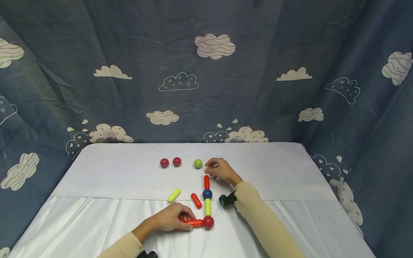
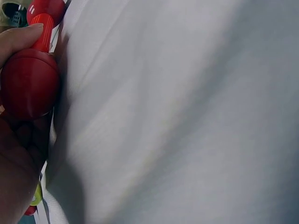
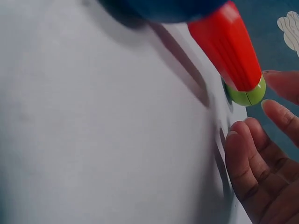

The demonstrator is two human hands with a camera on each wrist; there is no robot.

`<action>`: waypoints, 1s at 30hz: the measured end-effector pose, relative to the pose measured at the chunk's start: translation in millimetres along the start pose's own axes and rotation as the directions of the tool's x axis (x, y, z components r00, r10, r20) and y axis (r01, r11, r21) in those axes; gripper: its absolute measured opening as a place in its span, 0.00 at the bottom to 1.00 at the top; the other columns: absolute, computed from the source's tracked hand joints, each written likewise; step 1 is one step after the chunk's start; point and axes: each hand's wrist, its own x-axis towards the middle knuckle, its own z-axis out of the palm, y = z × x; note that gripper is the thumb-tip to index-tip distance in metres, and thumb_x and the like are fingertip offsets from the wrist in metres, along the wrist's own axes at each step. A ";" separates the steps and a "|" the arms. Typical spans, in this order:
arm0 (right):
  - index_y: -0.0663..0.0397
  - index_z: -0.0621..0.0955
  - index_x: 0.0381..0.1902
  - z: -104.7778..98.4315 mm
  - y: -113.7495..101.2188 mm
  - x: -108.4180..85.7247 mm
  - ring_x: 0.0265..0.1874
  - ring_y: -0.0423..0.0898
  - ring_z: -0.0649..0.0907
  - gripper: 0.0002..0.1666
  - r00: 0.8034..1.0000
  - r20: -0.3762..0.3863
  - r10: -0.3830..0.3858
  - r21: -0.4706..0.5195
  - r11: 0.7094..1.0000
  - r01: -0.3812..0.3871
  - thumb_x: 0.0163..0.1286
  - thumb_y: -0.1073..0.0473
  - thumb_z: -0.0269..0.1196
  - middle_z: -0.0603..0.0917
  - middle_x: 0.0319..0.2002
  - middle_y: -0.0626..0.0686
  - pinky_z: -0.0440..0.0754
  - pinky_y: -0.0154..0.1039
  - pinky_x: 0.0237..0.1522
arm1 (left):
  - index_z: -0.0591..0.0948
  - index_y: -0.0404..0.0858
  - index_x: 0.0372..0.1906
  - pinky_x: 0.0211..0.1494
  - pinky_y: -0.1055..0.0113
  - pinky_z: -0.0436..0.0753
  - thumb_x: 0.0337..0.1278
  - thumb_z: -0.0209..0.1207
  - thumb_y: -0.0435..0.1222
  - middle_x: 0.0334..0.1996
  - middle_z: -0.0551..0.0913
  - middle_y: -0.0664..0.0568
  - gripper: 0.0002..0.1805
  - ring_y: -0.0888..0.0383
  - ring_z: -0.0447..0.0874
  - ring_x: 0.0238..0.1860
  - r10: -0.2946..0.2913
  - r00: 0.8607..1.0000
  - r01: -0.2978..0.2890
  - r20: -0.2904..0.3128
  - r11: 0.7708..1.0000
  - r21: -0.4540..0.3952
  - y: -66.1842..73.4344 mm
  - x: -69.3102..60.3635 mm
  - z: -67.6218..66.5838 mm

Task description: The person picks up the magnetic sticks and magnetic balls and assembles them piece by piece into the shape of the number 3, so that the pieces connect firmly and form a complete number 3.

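Note:
My left hand (image 1: 174,217) grips one end of a joined toy chain near the table's front. In the left wrist view its thumb lies on a red rod (image 2: 43,33), and a red ball (image 2: 30,84) sits against the fingers. That rod meets another red ball (image 1: 208,222) at a corner. From there a yellow-green rod (image 1: 208,207), a blue ball (image 1: 207,194) and an upright-lying red rod (image 1: 207,182) run away from me. Just beyond the far rod hovers my right hand (image 1: 222,170), fingers loosely bent and holding nothing. A green ball (image 1: 198,164) lies just left of its fingertips.
Two red balls, one at the left (image 1: 164,163) and one beside it (image 1: 176,162), lie at the back. A loose yellow-green rod (image 1: 174,195) and a loose red rod (image 1: 196,201) lie left of the chain. A cloud-patterned curtain (image 1: 180,104) hangs behind the white-covered table (image 1: 106,172).

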 end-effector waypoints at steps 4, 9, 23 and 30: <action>0.56 0.81 0.46 -3.1 -1.4 7.5 0.31 0.46 0.80 0.16 1.000 0.013 -0.004 0.015 1.000 0.004 0.59 0.63 0.69 0.80 0.37 0.53 0.81 0.38 0.32 | 0.85 0.44 0.37 0.26 0.76 0.68 0.49 0.70 0.37 0.21 0.76 0.61 0.08 0.69 0.70 0.21 -0.008 1.000 0.008 0.004 1.000 -0.012 0.5 0.1 0.9; 0.54 0.81 0.47 -5.9 -2.5 17.5 0.31 0.47 0.79 0.19 1.000 0.024 0.000 0.005 1.000 0.000 0.57 0.64 0.71 0.79 0.40 0.52 0.80 0.37 0.32 | 0.86 0.45 0.37 0.28 0.75 0.68 0.49 0.69 0.36 0.22 0.76 0.61 0.08 0.68 0.70 0.23 -0.016 1.000 0.016 0.003 1.000 -0.020 0.4 -0.2 1.8; 0.52 0.80 0.52 -8.7 -12.6 38.6 0.37 0.48 0.79 0.26 0.991 0.130 -0.031 -0.005 0.999 0.032 0.54 0.68 0.72 0.78 0.51 0.54 0.80 0.37 0.37 | 0.85 0.44 0.36 0.26 0.76 0.69 0.49 0.70 0.36 0.21 0.75 0.61 0.07 0.68 0.70 0.21 -0.027 0.999 0.028 0.017 0.999 -0.020 2.3 2.0 0.3; 0.49 0.81 0.51 -6.7 -17.1 46.6 0.40 0.47 0.76 0.26 0.973 0.218 -0.075 -0.091 0.991 0.096 0.53 0.69 0.72 0.79 0.50 0.53 0.77 0.37 0.41 | 0.85 0.45 0.35 0.27 0.75 0.69 0.49 0.70 0.36 0.21 0.75 0.60 0.07 0.67 0.70 0.21 -0.044 0.999 0.044 0.012 0.999 -0.028 2.5 1.0 -0.9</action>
